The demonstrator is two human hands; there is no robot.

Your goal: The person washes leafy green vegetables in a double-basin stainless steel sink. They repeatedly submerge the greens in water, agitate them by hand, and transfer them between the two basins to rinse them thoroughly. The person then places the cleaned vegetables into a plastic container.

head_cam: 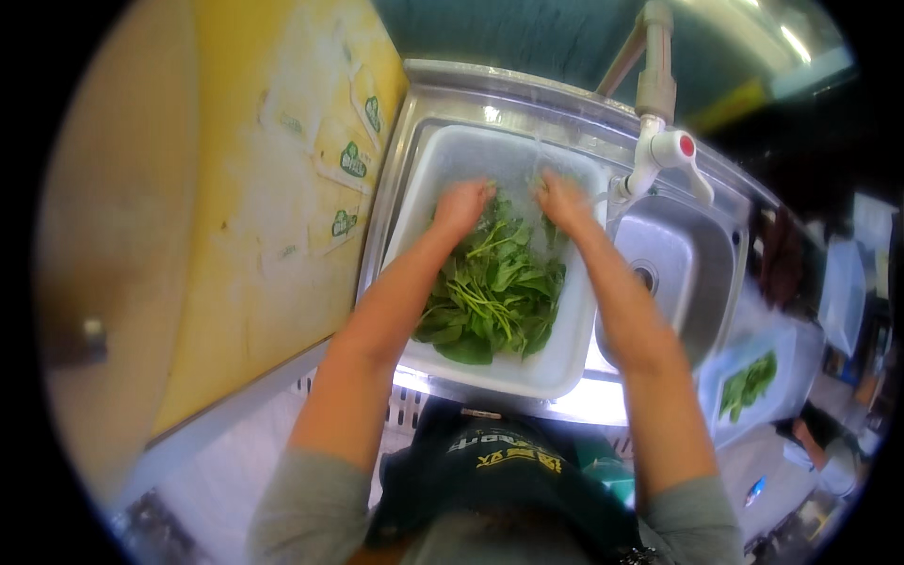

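A white plastic tub (pixel 494 378) sits in the left sink basin. Leafy greens (pixel 505 282) with long pale stems lie heaped in it, mostly towards my side. My left hand (pixel 466 201) is at the far part of the tub, its fingers curled around some of the greens. Level with it, to the right, my right hand (pixel 563 201) grips a few leaves that hang below the fingers. Both hands are a little blurred, and the held stems are partly hidden by the fingers. Water seems to splash between and beyond the hands.
A white tap (pixel 653 159) with a red-marked lever stands right of the tub, above a second steel basin (pixel 678 247). A yellow panel (pixel 282 212) with stickers rises close on the left. At lower right, more greens (pixel 748 385) lie in a pale container; a person (pixel 833 452) is beyond.
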